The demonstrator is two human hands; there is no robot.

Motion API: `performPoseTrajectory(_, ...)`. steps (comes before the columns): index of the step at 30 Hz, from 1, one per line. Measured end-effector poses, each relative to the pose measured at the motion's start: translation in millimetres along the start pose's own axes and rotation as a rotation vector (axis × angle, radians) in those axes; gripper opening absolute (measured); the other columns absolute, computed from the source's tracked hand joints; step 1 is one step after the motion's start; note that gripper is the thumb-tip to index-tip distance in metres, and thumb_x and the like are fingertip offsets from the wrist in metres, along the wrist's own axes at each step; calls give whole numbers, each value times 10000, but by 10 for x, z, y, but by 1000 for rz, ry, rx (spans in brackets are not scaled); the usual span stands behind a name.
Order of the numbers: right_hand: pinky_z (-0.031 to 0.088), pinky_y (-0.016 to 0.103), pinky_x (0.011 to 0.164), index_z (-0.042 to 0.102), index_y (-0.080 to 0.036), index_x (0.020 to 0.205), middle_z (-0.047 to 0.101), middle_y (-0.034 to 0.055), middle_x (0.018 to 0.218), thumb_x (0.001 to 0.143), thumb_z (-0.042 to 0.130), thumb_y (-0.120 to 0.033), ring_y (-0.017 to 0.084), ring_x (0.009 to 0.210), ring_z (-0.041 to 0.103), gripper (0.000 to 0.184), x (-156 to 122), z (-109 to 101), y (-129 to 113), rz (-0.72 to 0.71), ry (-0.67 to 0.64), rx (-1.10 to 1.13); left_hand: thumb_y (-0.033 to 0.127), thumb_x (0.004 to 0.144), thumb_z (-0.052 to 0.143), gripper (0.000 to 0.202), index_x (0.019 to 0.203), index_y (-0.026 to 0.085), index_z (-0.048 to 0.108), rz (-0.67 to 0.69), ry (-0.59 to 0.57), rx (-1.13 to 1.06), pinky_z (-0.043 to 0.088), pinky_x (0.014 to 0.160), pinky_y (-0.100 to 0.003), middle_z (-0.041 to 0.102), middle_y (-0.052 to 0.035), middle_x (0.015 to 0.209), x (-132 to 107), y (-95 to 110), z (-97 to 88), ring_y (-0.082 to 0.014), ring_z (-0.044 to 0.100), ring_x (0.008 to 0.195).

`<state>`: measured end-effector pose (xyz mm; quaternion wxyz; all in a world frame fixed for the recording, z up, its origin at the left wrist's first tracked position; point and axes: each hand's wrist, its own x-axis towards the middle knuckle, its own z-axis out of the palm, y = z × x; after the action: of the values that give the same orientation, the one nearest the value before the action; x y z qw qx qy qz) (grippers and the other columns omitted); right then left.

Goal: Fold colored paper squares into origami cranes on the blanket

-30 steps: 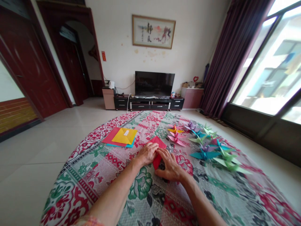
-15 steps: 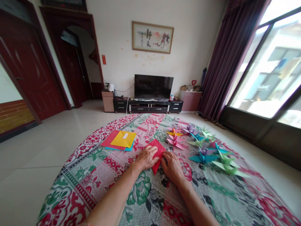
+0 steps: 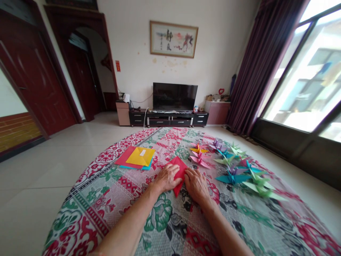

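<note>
A folded red paper point(image 3: 179, 170) lies on the flowered cloth point(image 3: 112, 192) in front of me. My left hand point(image 3: 165, 178) rests on its left side, fingers curled down onto the paper. My right hand point(image 3: 196, 185) presses its right edge with fingers flat. To the right lie several folded paper cranes point(image 3: 234, 167) in pink, yellow, purple, green and teal. A stack of flat coloured sheets point(image 3: 137, 157) with a yellow one on top lies to the left.
The cloth covers a round surface on a pale tiled floor point(image 3: 39, 170). A television point(image 3: 175, 96) on a low dark cabinet stands at the far wall. Dark curtains point(image 3: 255, 71) and a large window point(image 3: 306, 81) are on the right, dark red doors point(image 3: 32, 81) on the left.
My right hand has moved in closer to the red paper's right edge. The left hand stays on the paper. The view shifted slightly.
</note>
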<state>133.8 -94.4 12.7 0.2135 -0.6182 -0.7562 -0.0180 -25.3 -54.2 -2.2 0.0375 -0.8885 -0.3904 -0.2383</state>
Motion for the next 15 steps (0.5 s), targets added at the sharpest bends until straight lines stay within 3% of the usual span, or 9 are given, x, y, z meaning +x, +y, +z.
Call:
performPoseTrajectory(6, 349, 399, 865, 548, -248, 1097, 514, 49, 1236, 901, 282, -343, 244, 1113, 415, 343, 48, 63, -34, 89, -4, -73, 362, 823, 519, 398, 1139, 123, 556, 1, -10, 4, 359, 1020, -399, 575, -115, 1201, 3, -9, 16, -228, 503, 1126)
performPoseTrajectory(15, 247, 444, 975, 410, -184, 1278, 350, 90, 1396, 869, 341, -389, 284, 1252, 267, 463, -69, 148, -60, 68, -34, -102, 247, 822, 482, 349, 1144, 135, 557, 14, -14, -5, 338, 1044, -394, 555, -107, 1233, -4, -50, 61, -213, 474, 1169)
